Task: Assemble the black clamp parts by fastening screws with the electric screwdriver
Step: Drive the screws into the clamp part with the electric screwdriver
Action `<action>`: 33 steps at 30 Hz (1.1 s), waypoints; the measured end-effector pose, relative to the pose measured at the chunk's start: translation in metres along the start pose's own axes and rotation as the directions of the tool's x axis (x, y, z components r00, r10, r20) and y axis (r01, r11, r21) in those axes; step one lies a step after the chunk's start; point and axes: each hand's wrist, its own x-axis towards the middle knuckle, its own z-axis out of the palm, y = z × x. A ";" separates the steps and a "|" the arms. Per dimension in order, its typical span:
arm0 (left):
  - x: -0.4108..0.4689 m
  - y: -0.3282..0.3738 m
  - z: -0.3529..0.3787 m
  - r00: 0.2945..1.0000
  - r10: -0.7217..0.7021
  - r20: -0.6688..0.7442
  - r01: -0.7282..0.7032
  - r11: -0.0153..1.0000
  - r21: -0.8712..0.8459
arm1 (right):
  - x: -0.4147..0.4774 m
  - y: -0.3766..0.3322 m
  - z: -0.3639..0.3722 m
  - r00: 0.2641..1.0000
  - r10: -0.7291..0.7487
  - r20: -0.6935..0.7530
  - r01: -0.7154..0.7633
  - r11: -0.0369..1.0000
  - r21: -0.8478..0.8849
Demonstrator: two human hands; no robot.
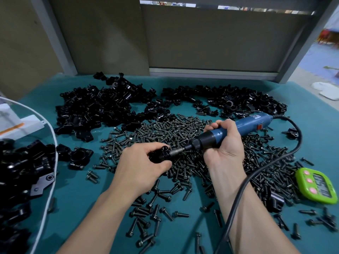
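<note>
1. While your left hand (141, 162) is gripping a black clamp (161, 155) with fingers and thumb curled round it, you're holding it just above the screw pile (165, 132), near the middle of the teal table (73, 189).
2. Your right hand (225, 142) is wrapping the blue electric screwdriver (245, 125) near its black nose, with the fingers clamped round the body.
3. You're pointing the tool left and slightly down, and its bit (178, 151) is meeting the right side of the clamp. I can't tell if a screw is sitting on the tip, because it's hidden.
4. The black cable (256, 173) is running off the tool's rear, looping right and crossing your right forearm.
5. Loose clamp parts are lying in two heaps at the back, the left heap (95, 109) and the right heap (238, 99), both well apart from your hands.
6. More black clamps are sitting inside a clear-walled container (52, 136) at the left edge.
7. A green timer (317, 186) is lying at the right, just beside the screws. Its digits are too blurred to read.
</note>
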 end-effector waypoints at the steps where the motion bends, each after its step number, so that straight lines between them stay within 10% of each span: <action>1: 0.000 0.001 0.000 1.000 -0.006 0.011 0.006 1.000 0.009 | 0.001 0.000 0.000 1.000 -0.003 0.004 0.003 1.000 0.001; 33: -0.001 0.000 -0.013 0.993 -0.110 0.052 0.106 0.991 0.076 | -0.002 0.000 0.002 0.999 -0.051 0.018 0.051 0.998 0.031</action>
